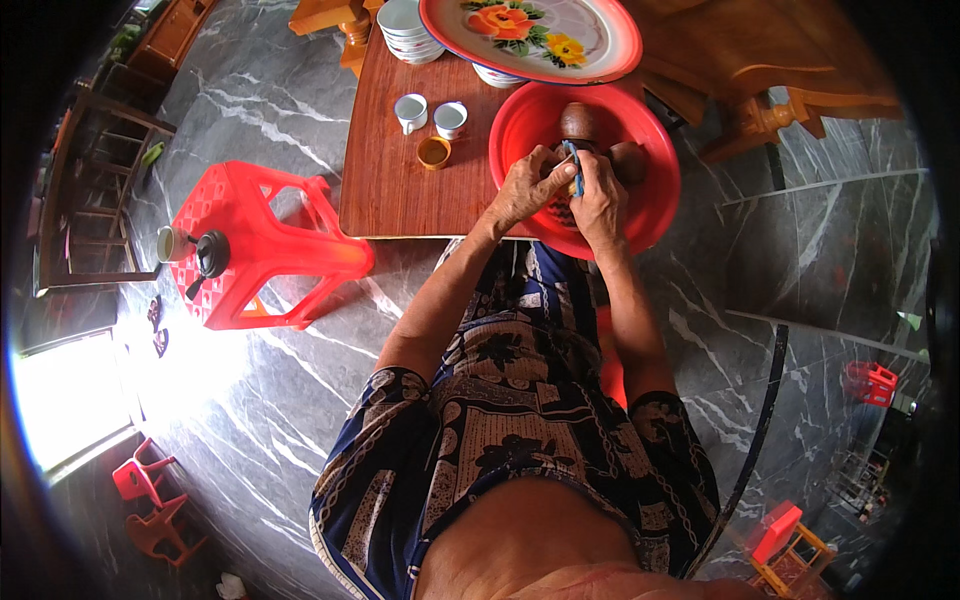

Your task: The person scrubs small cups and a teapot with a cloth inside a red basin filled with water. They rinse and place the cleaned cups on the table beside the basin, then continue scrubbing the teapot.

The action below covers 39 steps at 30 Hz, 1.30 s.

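Both of my hands are together over a red plastic basin (pixel 660 191) at the table's right side. My right hand (pixel 600 196) grips a blue cloth or scrubbing pad (pixel 576 169). Beside it, the fingers of my left hand (pixel 531 186) pinch a small pale item (pixel 559 162), mostly hidden by the fingers. A brown rounded pot (pixel 580 121) lies in the basin beyond my hands. Another brown pot (pixel 628 162) rests just right of my right hand. What lies under my hands is largely covered.
On the wooden table (pixel 405 199) stand a white mug (pixel 411 112), a white cup (pixel 450 120), a small brown cup (pixel 433 153) and stacked bowls (pixel 411 34). A floral enamel tray (pixel 540 34) overhangs the basin's far rim. A red plastic stool (pixel 277 244) holds a dark teapot (pixel 213 253).
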### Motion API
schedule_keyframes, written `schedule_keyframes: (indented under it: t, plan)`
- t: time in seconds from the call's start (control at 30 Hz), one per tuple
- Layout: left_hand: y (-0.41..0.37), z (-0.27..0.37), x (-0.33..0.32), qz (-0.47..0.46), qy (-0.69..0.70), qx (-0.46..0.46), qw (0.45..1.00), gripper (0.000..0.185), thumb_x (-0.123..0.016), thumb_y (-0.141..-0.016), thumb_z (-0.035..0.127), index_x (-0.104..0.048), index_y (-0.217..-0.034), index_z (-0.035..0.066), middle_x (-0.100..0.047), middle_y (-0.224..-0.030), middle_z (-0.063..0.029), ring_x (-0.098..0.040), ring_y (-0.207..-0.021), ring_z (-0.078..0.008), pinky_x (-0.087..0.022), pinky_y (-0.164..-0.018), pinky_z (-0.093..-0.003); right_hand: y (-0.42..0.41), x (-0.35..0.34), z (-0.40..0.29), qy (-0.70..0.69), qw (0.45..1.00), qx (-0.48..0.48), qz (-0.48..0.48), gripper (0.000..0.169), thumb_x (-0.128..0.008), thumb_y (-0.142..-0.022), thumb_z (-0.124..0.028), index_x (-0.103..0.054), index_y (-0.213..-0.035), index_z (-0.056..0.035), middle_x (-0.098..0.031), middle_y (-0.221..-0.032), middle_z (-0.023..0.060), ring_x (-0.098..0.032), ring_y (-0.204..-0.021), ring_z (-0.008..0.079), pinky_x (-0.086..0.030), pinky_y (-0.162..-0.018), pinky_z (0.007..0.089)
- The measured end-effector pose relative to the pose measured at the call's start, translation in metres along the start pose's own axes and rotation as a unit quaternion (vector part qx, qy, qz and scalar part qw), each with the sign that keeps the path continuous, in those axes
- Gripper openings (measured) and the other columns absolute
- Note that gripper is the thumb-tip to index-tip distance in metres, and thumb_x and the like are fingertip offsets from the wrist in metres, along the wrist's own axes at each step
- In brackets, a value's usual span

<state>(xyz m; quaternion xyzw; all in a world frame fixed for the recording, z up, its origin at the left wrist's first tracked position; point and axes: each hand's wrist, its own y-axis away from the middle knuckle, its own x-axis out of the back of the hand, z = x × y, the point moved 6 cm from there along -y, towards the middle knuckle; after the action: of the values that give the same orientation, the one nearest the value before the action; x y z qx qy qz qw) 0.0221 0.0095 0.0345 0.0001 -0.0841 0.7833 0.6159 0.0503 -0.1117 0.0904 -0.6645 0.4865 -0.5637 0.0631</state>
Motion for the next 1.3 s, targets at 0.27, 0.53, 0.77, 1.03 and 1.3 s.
schedule_keyframes:
  t: [0.27, 0.53, 0.77, 1.03, 1.3]
  plan:
    - [0.003, 0.006, -0.001, -0.028, 0.043, -0.008, 0.999, 0.043, -0.067, -0.088, 0.032, -0.056, -0.108, -0.004, -0.065, -0.090, -0.0094, -0.059, -0.081, -0.0123, -0.049, -0.069, -0.0268, 0.004, -0.008, 0.017, -0.109, 0.991, -0.058, -0.047, 0.040, -0.057, -0.074, 0.003, -0.054, -0.113, -0.0077, -0.062, -0.102, 0.0161, -0.060, -0.094, 0.0379, -0.049, -0.075, 0.0441]
    - [0.004, 0.007, -0.001, -0.042, 0.046, -0.027, 0.998, 0.042, -0.070, -0.087, 0.024, -0.056, -0.115, -0.004, -0.064, -0.098, -0.0083, -0.059, -0.091, -0.0134, -0.048, -0.083, -0.0286, 0.022, -0.041, 0.066, -0.175, 0.965, -0.153, -0.117, 0.031, -0.061, -0.074, -0.007, -0.061, -0.106, -0.0083, -0.063, -0.089, 0.0216, -0.059, -0.086, 0.0422, -0.047, -0.074, 0.0462]
    - [0.005, 0.000, 0.002, -0.064, 0.083, -0.030, 0.994, 0.043, -0.068, -0.088, 0.023, -0.055, -0.118, -0.004, -0.063, -0.102, -0.0095, -0.058, -0.095, -0.0143, -0.048, -0.084, -0.0282, 0.028, -0.060, 0.071, -0.390, 0.873, -0.220, -0.191, 0.029, -0.063, -0.074, -0.011, -0.066, -0.103, -0.0091, -0.066, -0.086, 0.0187, -0.063, -0.086, 0.0362, -0.048, -0.076, 0.0418]
    - [0.002, 0.004, 0.001, 0.001, 0.037, -0.041, 0.998, 0.042, -0.066, -0.089, 0.028, -0.054, -0.112, -0.004, -0.065, -0.095, -0.0138, -0.062, -0.088, -0.0160, -0.050, -0.078, -0.0301, 0.023, -0.045, 0.068, -0.199, 0.949, -0.205, -0.134, 0.026, -0.060, -0.075, -0.008, -0.062, -0.100, -0.0045, -0.064, -0.085, 0.0202, -0.061, -0.085, 0.0395, -0.047, -0.074, 0.0454]
    - [0.002, 0.004, 0.001, 0.025, -0.039, -0.007, 0.999, 0.043, -0.065, -0.089, 0.034, -0.056, -0.107, -0.004, -0.066, -0.088, -0.0140, -0.062, -0.084, -0.0169, -0.050, -0.076, -0.0305, 0.006, -0.009, 0.032, -0.096, 0.987, -0.123, -0.040, 0.030, -0.057, -0.074, 0.003, -0.055, -0.103, -0.0036, -0.061, -0.095, 0.0197, -0.057, -0.086, 0.0428, -0.047, -0.073, 0.0472]
